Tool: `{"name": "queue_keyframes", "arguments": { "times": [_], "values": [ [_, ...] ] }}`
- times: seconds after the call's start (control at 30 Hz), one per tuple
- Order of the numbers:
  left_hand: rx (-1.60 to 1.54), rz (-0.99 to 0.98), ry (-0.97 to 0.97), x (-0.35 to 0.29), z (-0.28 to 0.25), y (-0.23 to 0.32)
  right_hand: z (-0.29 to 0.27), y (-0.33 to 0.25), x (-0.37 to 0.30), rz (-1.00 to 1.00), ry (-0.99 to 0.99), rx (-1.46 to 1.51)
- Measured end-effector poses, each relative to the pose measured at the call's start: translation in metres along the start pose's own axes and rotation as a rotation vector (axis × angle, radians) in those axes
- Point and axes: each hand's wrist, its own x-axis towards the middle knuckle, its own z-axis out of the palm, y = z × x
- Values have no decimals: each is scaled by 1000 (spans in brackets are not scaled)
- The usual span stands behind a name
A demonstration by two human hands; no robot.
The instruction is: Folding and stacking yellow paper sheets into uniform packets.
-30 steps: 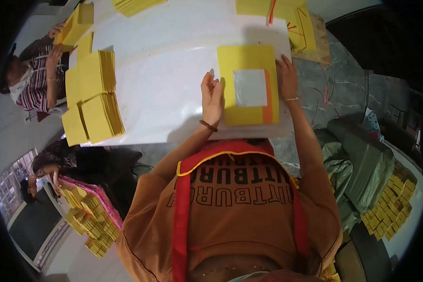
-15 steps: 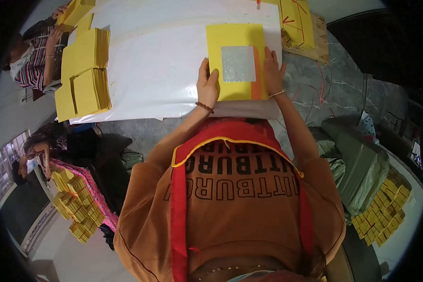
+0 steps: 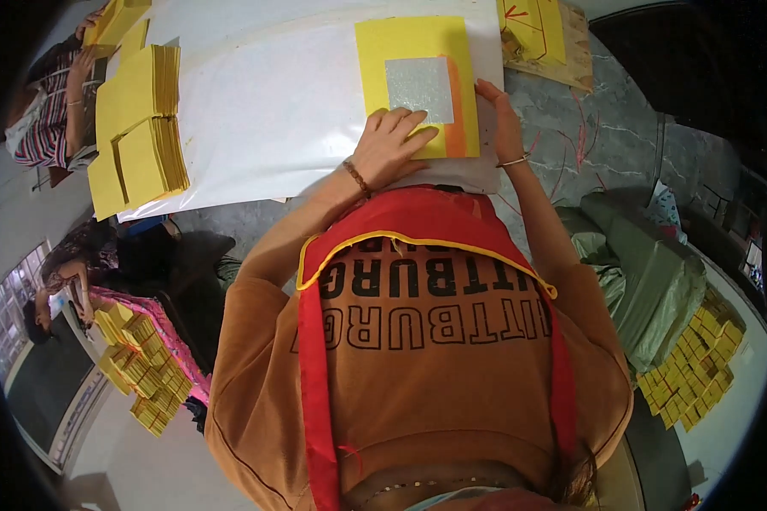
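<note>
Yellow paper (image 3: 413, 38) lay flat near the tabletop's (image 3: 264, 111) right end, by its near edge. Silver square (image 3: 413, 85) on it, orange strip (image 3: 458, 102) along the square's right.

Left hand (image 3: 392, 140) palm down across the paper's lower-left part, fingers spread, nothing gripped. Half a second earlier it had been at the left edge, thumb side up. Right hand (image 3: 504, 123) loosely open just beside the right edge; earlier it lay against that edge. Contact now: could not tell.

Left hand hid the lower-left corner and part of the square's lower edge.

Yellow stacks (image 3: 141, 119) at the tabletop's left end, a co-worker's striped sleeve (image 3: 47, 128) beyond. Past the far right corner, a red-tied yellow bundle (image 3: 537, 34) on a wooden board (image 3: 578, 51). Red strings (image 3: 581, 136) on the floor; green-grey sheeting (image 3: 656, 281) nearer.

Writing: large dark lettering (image 3: 426, 319), upside down, across the wearer's brown top (image 3: 383, 417).
</note>
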Motion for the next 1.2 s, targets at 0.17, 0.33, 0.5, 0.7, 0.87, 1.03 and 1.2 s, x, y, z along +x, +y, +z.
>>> {"name": "queue_keyframes", "arguments": {
  "times": [0.17, 0.33, 0.5, 0.7, 0.87, 1.03, 1.2],
  "values": [
    [50, 19, 26, 2, 3, -1, -3, -6, -12, 91, 50, -24],
    [124, 47, 13, 2, 2, -1, -12, 3, -14, 124, -4, 30],
    [119, 48, 24, 2, -2, 0, -10, -4, -13, -252, -5, -391],
    [-1, 49, 79, 5, -7, 4, -15, 14, -4, -327, -59, -420],
    [-142, -21, 98, 8, -6, 5, -10, 17, 1, -260, -26, -380],
    [-235, -104, 94, 12, -5, 1, -9, 24, 1, -278, 6, -368],
    [-430, -285, 19, 12, -8, -2, -7, 24, 1, -255, 25, -364]
  ]
}}
